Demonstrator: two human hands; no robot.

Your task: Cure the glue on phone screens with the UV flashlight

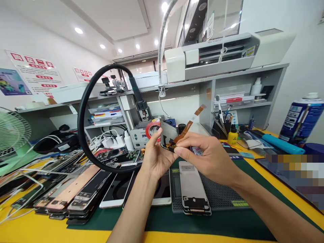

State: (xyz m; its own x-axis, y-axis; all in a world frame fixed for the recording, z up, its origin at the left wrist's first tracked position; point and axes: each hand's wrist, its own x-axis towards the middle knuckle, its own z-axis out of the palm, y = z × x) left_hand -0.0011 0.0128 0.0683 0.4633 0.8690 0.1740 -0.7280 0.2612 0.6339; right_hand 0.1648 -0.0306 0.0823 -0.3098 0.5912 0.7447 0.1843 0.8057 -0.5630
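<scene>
Both hands hold up a phone screen panel (167,134) above the bench, its back facing me. My left hand (153,156) grips its left edge with fingers curled round it. My right hand (205,156) pinches the orange flex cable (187,127) that rises from the panel toward the upper right. Below the hands, a stack of screen panels (192,185) lies on a dark grid mat (222,194).
Several phones and screens (76,194) lie at left on the green mat. A thick black hose (82,125) loops to a station (141,133) behind a red tape roll (152,130). A blue spray can (301,118) stands right, a fan (12,135) far left, tools (222,121) on shelves.
</scene>
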